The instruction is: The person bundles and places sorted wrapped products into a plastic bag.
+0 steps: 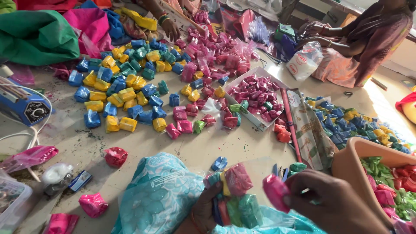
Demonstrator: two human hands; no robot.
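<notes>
Head view. Surface: a pale, dusty floor [208, 149], sunlit at the right, strewn with small colour packets; you sit on it with a turquoise patterned cloth [158, 195] over your lap.

Around you:
- Spread of blue, yellow and green packets [125, 93], upper left to centre.
- Spread of pink packets [216, 54] beyond it, near another person's hand [170, 29] at the top.
- Second heap of blue and yellow packets [351, 123] at the right, past a printed paper bag [310, 134] lying flat.
- Blue heat sealer [24, 106] with white cord at the left edge; green cloth [37, 37] behind it.
- A second person sits at the upper right beside a white plastic bag [303, 60].
- Loose red packet [116, 156] and pink packet [93, 203] near your left knee.

Containers:
- White cardboard box [242, 115], centre, filled with pink and maroon packets.
- Orange tub [346, 167], lower right, holding green, red and pink packets.

Hands:
- Your left hand [206, 212] has its fingers closed around a clear bag of mixed packets [232, 197], held over your lap.
- Your right hand [333, 203] pinches a bright pink packet [275, 190] in its fingers, just beside the bag's mouth.
</notes>
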